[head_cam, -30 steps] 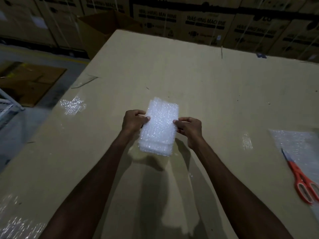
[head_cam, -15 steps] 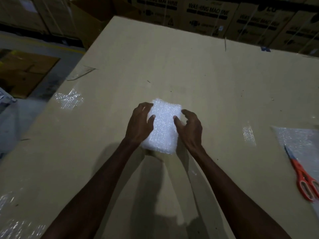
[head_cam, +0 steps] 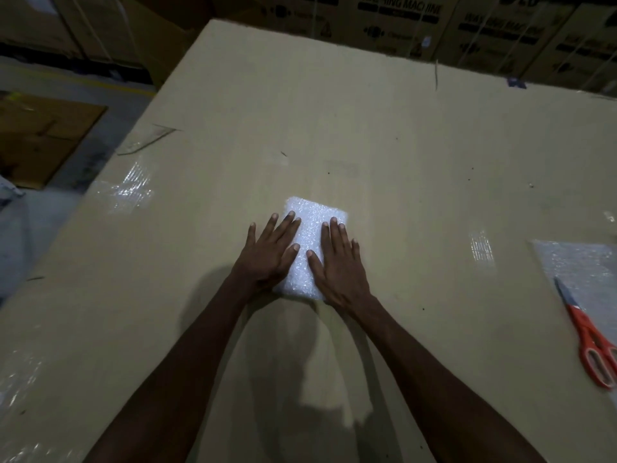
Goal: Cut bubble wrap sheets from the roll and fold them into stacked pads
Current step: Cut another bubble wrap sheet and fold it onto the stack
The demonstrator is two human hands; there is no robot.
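Now left hand (head_cam: 267,253) and right hand (head_cam: 337,262), fingers straight, press flat on white folded bubble-wrap pad (head_cam: 312,240) on tan cardboard tabletop (head_cam: 334,128)

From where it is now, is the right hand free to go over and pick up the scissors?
Probably yes. The right hand lies flat and open on the folded bubble wrap pad, holding nothing. The orange scissors lie uncovered to its right on a bubble wrap sheet, with only bare cardboard tabletop between.

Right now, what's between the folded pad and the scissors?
In the head view, only bare cardboard tabletop with a shiny tape patch lies between the folded pad and the scissors, which rest on a bubble wrap sheet.
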